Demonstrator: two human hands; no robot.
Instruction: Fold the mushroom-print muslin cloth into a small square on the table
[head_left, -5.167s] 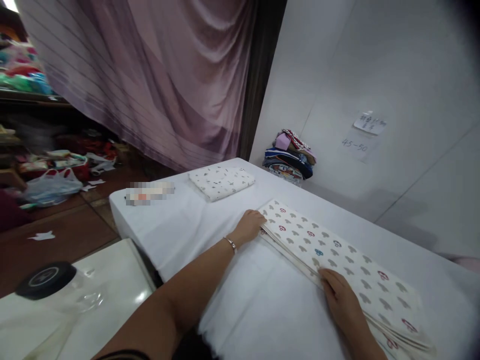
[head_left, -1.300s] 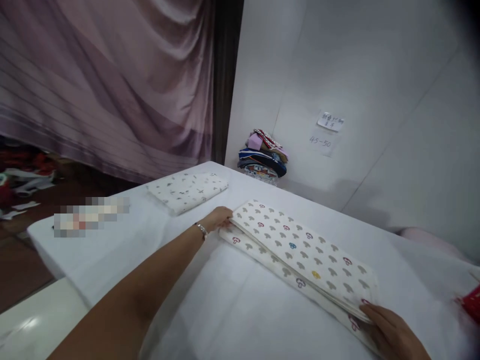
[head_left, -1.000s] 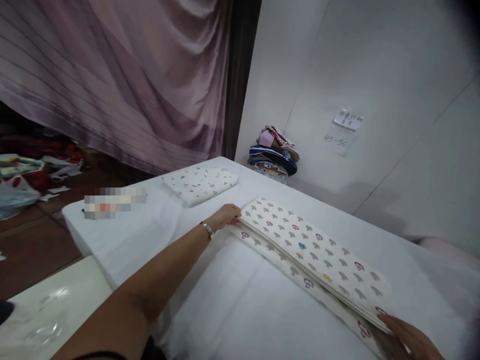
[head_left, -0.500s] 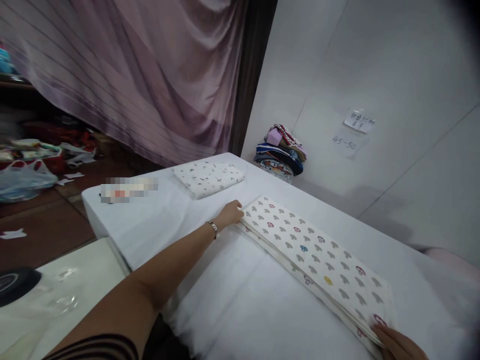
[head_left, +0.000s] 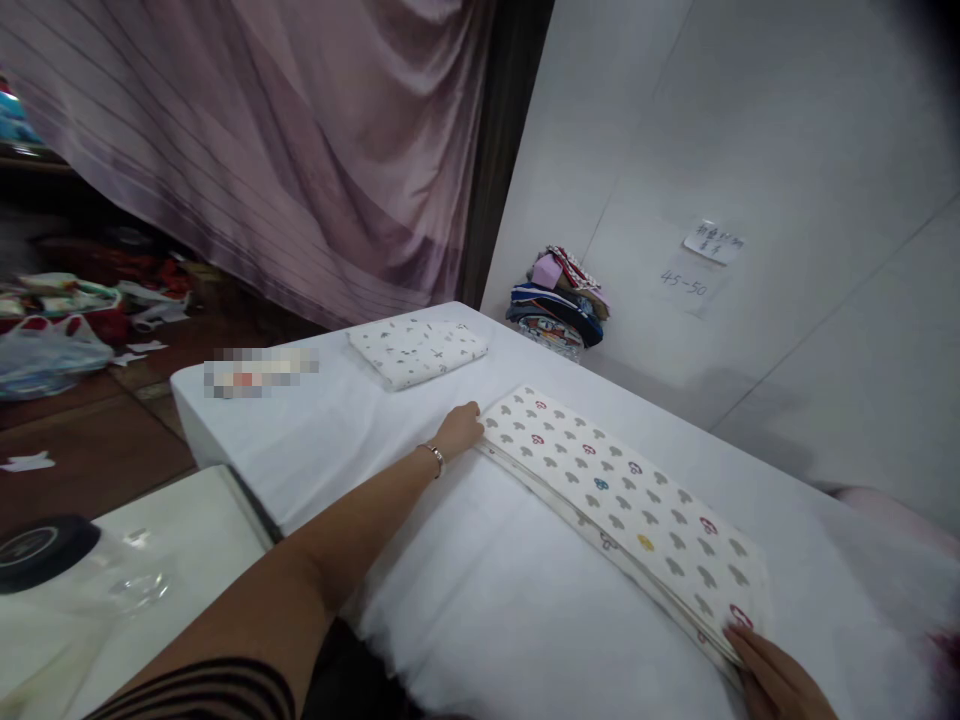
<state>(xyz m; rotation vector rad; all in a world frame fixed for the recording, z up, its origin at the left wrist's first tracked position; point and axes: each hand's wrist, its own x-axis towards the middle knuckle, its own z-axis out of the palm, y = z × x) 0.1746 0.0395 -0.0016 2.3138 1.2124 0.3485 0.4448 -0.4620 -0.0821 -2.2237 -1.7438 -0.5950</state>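
Alongside the wall-side edge of the white-covered tabletop [head_left: 510, 610], set slightly in from it: one long folded cloth [head_left: 630, 500], off-white, printed with grey mushroom shapes and a few red, blue and yellow ones; layers visible along its near side. Left hand [head_left: 459, 430], wearing a metal bracelet [head_left: 436, 460]: fingers bent and closed on the cloth's far-left corner. Right hand [head_left: 776, 675]: narrow, fingers on top of the opposite end, gripping its near corner; thumb hidden. Towards the tabletop's far corner: one smaller folded cloth [head_left: 420, 352], white with a scattered dark print, lying flat. By the tabletop's left corner: one pixelated item [head_left: 259, 372], identity unclear. Beyond the far edge, against the wall: one stack of mixed fabrics [head_left: 559, 305]. On the wall: handwritten papers [head_left: 712, 241], the lower reading "45-50".
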